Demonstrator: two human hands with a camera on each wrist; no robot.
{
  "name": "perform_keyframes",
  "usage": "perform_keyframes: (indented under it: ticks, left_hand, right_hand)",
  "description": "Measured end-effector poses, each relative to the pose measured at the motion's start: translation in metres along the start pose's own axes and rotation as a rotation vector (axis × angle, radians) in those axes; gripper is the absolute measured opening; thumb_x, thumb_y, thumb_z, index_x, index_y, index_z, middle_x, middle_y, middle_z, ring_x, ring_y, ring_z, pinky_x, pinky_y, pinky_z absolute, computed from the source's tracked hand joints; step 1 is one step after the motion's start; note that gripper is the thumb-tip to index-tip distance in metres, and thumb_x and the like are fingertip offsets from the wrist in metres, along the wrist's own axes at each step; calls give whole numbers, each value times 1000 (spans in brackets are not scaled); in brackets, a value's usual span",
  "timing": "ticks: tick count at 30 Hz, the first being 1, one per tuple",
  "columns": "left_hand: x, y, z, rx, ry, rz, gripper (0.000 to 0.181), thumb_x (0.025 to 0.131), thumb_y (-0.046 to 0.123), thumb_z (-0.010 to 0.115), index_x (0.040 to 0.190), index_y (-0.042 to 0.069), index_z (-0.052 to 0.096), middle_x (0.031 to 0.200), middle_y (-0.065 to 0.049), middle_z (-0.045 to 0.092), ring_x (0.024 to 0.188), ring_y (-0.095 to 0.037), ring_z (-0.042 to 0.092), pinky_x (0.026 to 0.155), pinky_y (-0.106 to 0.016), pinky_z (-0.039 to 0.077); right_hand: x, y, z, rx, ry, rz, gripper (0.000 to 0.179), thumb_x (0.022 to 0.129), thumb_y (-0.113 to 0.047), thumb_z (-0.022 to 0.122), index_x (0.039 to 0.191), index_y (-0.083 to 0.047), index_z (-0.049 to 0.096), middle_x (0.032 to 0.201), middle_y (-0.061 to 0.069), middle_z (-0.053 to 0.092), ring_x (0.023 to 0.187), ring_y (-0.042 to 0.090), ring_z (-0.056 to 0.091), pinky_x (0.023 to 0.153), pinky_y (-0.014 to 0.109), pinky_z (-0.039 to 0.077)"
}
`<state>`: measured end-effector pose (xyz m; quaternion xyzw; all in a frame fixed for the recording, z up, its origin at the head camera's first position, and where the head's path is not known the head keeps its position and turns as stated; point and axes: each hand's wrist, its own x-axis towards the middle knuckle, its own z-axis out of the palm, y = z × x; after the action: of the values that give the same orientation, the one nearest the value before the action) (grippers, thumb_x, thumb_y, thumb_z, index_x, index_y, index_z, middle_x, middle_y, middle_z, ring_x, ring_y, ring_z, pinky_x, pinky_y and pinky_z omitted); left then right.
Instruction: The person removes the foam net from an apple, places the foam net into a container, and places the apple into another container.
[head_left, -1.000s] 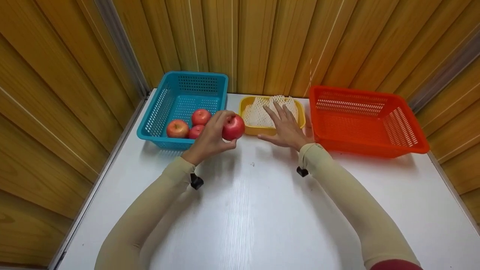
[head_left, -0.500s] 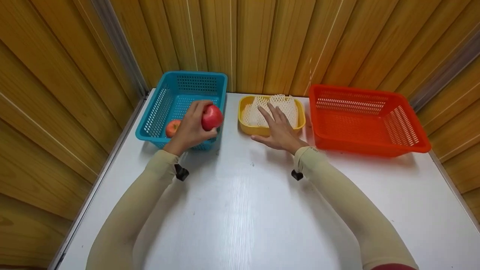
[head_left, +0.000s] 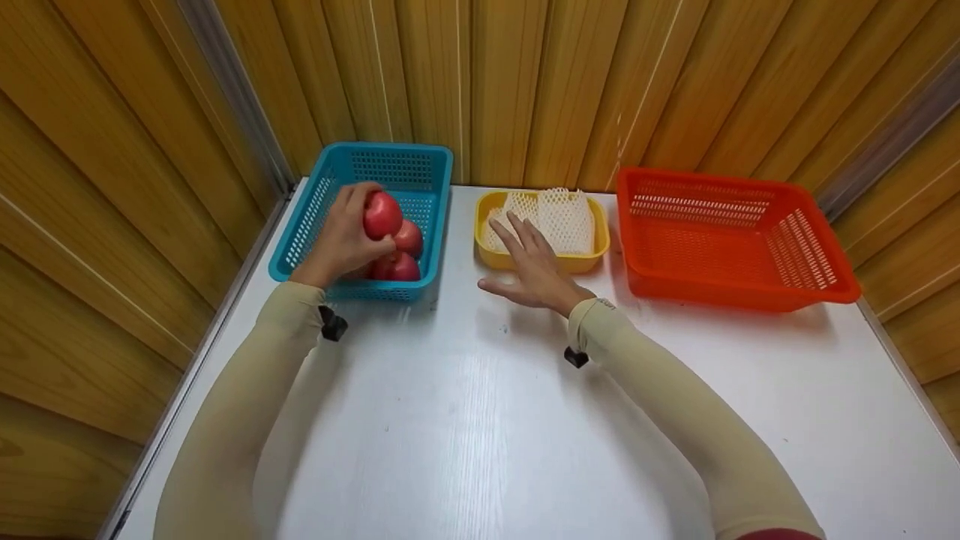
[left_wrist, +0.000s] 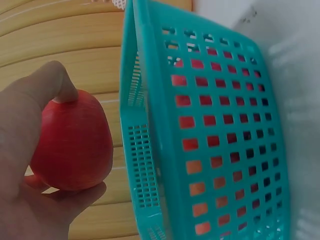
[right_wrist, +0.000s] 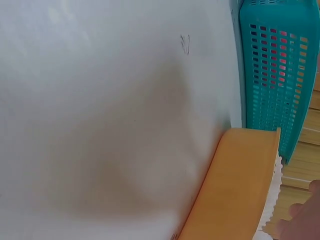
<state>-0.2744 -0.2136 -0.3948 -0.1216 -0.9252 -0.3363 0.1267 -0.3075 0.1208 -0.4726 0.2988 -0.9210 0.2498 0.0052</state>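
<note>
My left hand [head_left: 346, 234] grips a red apple [head_left: 382, 215] over the teal basket [head_left: 444, 202], its thumb and fingers wrapped about the fruit. The left wrist view shows the same held apple [left_wrist: 75, 142] above the rim of the basket [left_wrist: 150, 100]. Below it in the basket lie other apples [head_left: 397, 267], partly hidden by the hand. My right hand [head_left: 531, 268] is spread with fingers extended over the front of a yellow tub [head_left: 577, 262]. White foam net sleeves [head_left: 566, 221] fill that tub. In the right wrist view only some fingers [right_wrist: 302, 220] show at the corner.
To the right stands a red-orange basket [head_left: 697, 240] with bare mesh floor showing. All three containers sit in a row on a white table [head_left: 465, 420] along a wood-panelled wall [head_left: 555, 90]. Another panelled wall [head_left: 97, 225] borders the left side.
The left hand has carried the apple leftward from beside the yellow tub to above the teal basket. My right hand has drifted a little left, still spread.
</note>
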Motion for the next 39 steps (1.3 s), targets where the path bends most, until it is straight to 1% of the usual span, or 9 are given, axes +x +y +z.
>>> perform_keyframes:
  ticks: [4,10,15,21,26,30,34,39]
  left_hand:
    - [2,-6,-4,18,-17,-32,82,80,18,85,148,17,39,149,-12,41,134,-31,42,96,-53,54]
    - [8,-12,-9,29,-37,-79,83,80,15,86,149,17,39,150,-13,41,135,-33,42,97,-56,53]
    - [14,-16,-13,43,-59,-90,80,82,13,84,148,14,39,149,-16,42,135,-35,42,97,-59,52]
    - [22,-20,-18,62,-76,-96,77,83,14,82,146,13,39,146,-16,44,132,-35,43,96,-57,54]
    - [30,-20,-24,72,-113,-119,75,84,15,82,146,11,39,146,-19,44,130,-38,45,98,-58,53]
    - [36,-22,-29,77,-130,-122,75,84,14,82,145,9,40,144,-21,45,129,-39,46,97,-58,53]
    - [41,-23,-34,89,-147,-125,74,83,13,82,145,7,41,143,-21,47,129,-39,46,97,-58,53]
    - [46,-24,-39,90,-175,-154,78,81,11,85,146,10,41,145,-19,48,131,-39,46,98,-59,52]
  right_hand:
    - [0,-2,4,-16,4,-16,103,86,-78,57,166,-35,9,173,7,2,157,37,3,125,57,5]
    - [0,-9,10,-12,-18,-12,105,85,-79,57,166,-34,8,173,4,2,158,33,4,126,55,7]
    - [0,-14,13,-14,-36,-5,106,85,-80,56,166,-29,12,173,3,3,158,32,5,125,56,9]
    - [-1,-20,18,-24,-38,-35,103,87,-78,55,166,-31,10,173,5,6,157,32,9,125,55,16]
    - [-2,-25,20,-4,-43,-53,101,88,-78,55,166,-33,9,173,3,5,157,28,10,124,55,19]
    - [-2,-29,22,12,-58,-62,100,88,-77,55,166,-34,8,173,0,4,157,26,11,124,53,19]
    - [-1,-34,23,14,-67,-74,101,89,-77,54,166,-33,7,173,-2,3,157,22,11,126,49,17]
    - [-1,-41,26,13,-68,-90,101,89,-78,52,166,-32,6,173,-7,0,157,17,10,126,44,16]
